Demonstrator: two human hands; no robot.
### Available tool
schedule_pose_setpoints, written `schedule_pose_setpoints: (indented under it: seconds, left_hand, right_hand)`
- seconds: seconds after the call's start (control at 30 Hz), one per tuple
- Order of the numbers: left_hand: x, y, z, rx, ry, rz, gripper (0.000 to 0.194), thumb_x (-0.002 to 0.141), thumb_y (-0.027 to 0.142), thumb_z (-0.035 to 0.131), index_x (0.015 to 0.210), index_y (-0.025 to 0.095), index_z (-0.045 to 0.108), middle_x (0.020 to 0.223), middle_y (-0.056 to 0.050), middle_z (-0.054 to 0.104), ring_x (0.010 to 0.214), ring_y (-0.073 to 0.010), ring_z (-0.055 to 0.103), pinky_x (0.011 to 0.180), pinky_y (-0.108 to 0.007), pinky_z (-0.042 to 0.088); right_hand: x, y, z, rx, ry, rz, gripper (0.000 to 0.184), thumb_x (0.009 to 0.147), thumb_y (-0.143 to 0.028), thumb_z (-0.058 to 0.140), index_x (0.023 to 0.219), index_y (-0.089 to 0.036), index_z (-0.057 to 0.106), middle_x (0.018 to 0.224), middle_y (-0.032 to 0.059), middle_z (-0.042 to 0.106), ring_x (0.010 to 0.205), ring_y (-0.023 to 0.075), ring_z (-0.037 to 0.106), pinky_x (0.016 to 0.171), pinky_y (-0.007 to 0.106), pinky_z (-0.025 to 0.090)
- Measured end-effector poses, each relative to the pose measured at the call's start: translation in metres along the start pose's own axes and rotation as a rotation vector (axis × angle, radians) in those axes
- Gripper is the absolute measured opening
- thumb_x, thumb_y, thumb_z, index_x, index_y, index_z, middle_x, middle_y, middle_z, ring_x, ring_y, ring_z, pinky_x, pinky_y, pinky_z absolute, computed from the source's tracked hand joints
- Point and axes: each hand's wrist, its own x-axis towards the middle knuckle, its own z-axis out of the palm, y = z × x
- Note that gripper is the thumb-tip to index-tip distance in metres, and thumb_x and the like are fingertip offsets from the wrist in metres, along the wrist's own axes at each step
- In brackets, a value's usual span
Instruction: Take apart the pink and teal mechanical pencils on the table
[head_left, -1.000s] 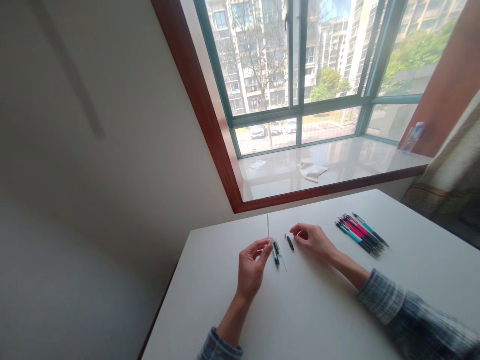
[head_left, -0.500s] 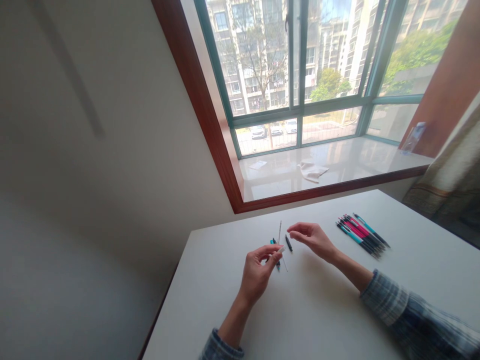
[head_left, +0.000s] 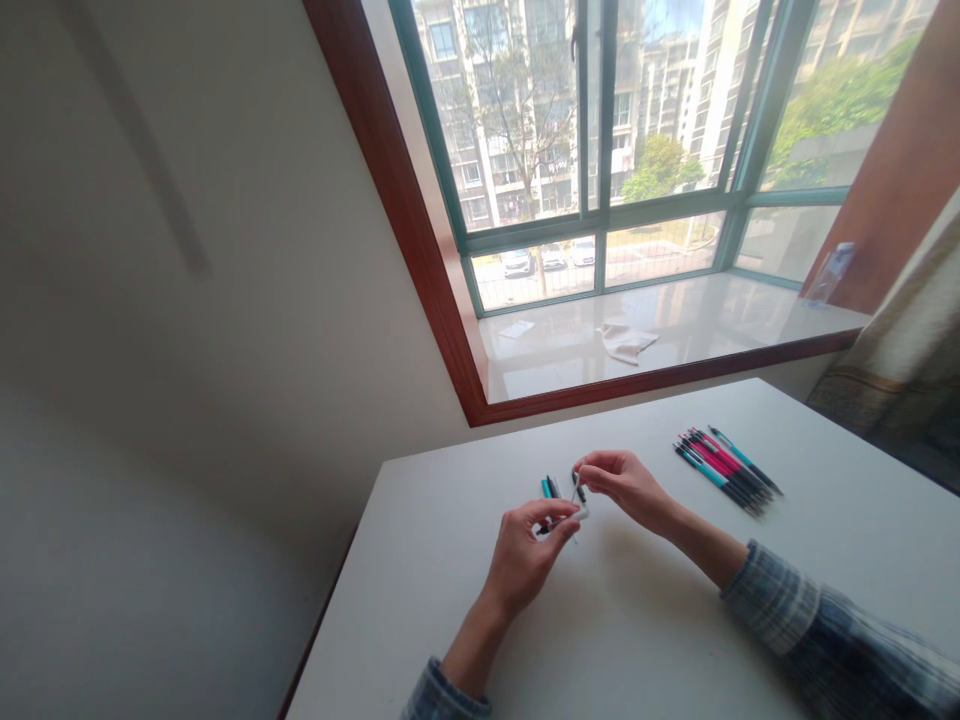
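Note:
My left hand [head_left: 523,555] is closed in a pinch on a small white piece [head_left: 582,514] whose kind I cannot make out. Just beyond it, my right hand [head_left: 622,484] pinches a thin whitish rod [head_left: 575,490], which looks like a pen refill. The rod's lower end comes close to the white piece; whether they touch is unclear. Teal and black pen parts [head_left: 551,488] lie on the table behind my left fingers, partly hidden. A short black pen part [head_left: 580,494] shows beneath my right fingertips.
The white table [head_left: 645,630] bears a row of teal, pink and black pens [head_left: 724,470] to the right of my hands. Behind it, a crumpled cloth [head_left: 627,343] and a clear bottle [head_left: 830,275] are on the window sill. A wall rises at left.
My right hand has closed on the thin rod, which stood out beyond my left hand before. My left hand has moved slightly right with the white piece, nearer my right hand.

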Motion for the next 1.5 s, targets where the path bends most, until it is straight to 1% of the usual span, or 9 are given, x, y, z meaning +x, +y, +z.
schedule_pose_setpoints:
  seconds: [0.17,0.23,0.33,0.47,0.6,0.83,1.13,1.4,1.5]
  left_hand:
    - [0.001,-0.004,0.000,0.027,0.017,0.001,0.019,0.086,0.037,0.073,0.095,0.024,0.084,0.100,-0.007,0.081,0.087,-0.0250,0.071,0.080,-0.033,0.051]
    - [0.002,-0.007,0.000,0.041,0.035,-0.008,0.020,0.087,0.038,0.072,0.095,0.024,0.084,0.100,-0.007,0.081,0.087,-0.0248,0.071,0.080,-0.032,0.051]
    - [0.003,-0.010,0.000,0.046,0.051,-0.028,0.024,0.089,0.040,0.070,0.098,0.023,0.084,0.100,-0.007,0.081,0.086,-0.0245,0.072,0.079,-0.032,0.052]
    - [0.004,-0.009,0.000,0.048,0.051,-0.034,0.026,0.090,0.042,0.069,0.099,0.022,0.083,0.101,-0.008,0.081,0.088,-0.0248,0.072,0.079,-0.033,0.052]
    - [0.003,-0.008,0.000,0.036,0.049,-0.032,0.026,0.090,0.042,0.069,0.099,0.022,0.083,0.102,-0.008,0.081,0.089,-0.0251,0.072,0.079,-0.033,0.053]
    - [0.003,-0.010,0.002,0.048,0.051,-0.037,0.029,0.090,0.043,0.068,0.100,0.020,0.082,0.095,-0.007,0.080,0.082,-0.0227,0.071,0.076,-0.031,0.053]
    - [0.003,-0.011,0.002,0.062,0.052,-0.042,0.027,0.091,0.042,0.068,0.100,0.021,0.082,0.094,-0.006,0.080,0.082,-0.0214,0.071,0.076,-0.030,0.053]
    - [0.003,-0.011,0.002,0.066,0.057,-0.039,0.027,0.091,0.041,0.069,0.100,0.020,0.082,0.093,-0.006,0.080,0.082,-0.0214,0.071,0.077,-0.030,0.052]
    - [0.003,-0.012,0.002,0.065,0.054,-0.034,0.026,0.091,0.041,0.068,0.102,0.021,0.082,0.093,-0.005,0.080,0.081,-0.0209,0.070,0.076,-0.030,0.052]
  right_hand:
    - [0.005,-0.003,-0.009,0.159,0.134,-0.008,0.035,0.074,-0.051,0.085,0.090,-0.021,0.078,0.088,0.0050,0.072,0.080,0.0170,0.062,0.078,0.031,0.049]
    - [0.009,-0.001,-0.018,0.136,0.211,-0.023,0.036,0.074,-0.052,0.084,0.094,-0.022,0.078,0.091,0.0052,0.073,0.081,0.0172,0.063,0.080,0.032,0.049]
    - [0.013,0.004,-0.032,-0.168,0.256,-0.043,0.034,0.077,-0.051,0.079,0.094,-0.021,0.079,0.087,0.0054,0.075,0.080,0.0197,0.065,0.079,0.033,0.049]
    - [0.013,0.008,-0.038,-0.620,0.200,-0.037,0.028,0.082,-0.047,0.070,0.086,-0.022,0.080,0.081,0.0055,0.078,0.079,0.0250,0.070,0.075,0.035,0.049]
    - [0.009,0.005,-0.032,-0.744,0.190,-0.033,0.025,0.084,-0.042,0.065,0.086,-0.022,0.080,0.082,0.0050,0.079,0.079,0.0255,0.072,0.073,0.033,0.049]
    - [0.001,-0.002,-0.022,-0.975,0.160,-0.069,0.033,0.088,-0.047,0.061,0.073,-0.021,0.075,0.068,0.0029,0.074,0.063,0.0199,0.064,0.062,0.029,0.042]
    - [0.000,-0.001,-0.022,-1.039,0.150,-0.087,0.035,0.091,-0.045,0.057,0.074,-0.020,0.074,0.068,0.0027,0.073,0.062,0.0176,0.061,0.061,0.028,0.039]
    - [0.001,0.004,-0.024,-0.986,0.112,-0.097,0.031,0.092,-0.037,0.052,0.097,-0.024,0.080,0.084,0.0046,0.078,0.075,0.0209,0.070,0.073,0.029,0.046]
    - [0.001,0.005,-0.024,-1.008,0.113,-0.101,0.031,0.092,-0.036,0.053,0.103,-0.025,0.079,0.083,0.0038,0.078,0.074,0.0206,0.069,0.073,0.029,0.046]
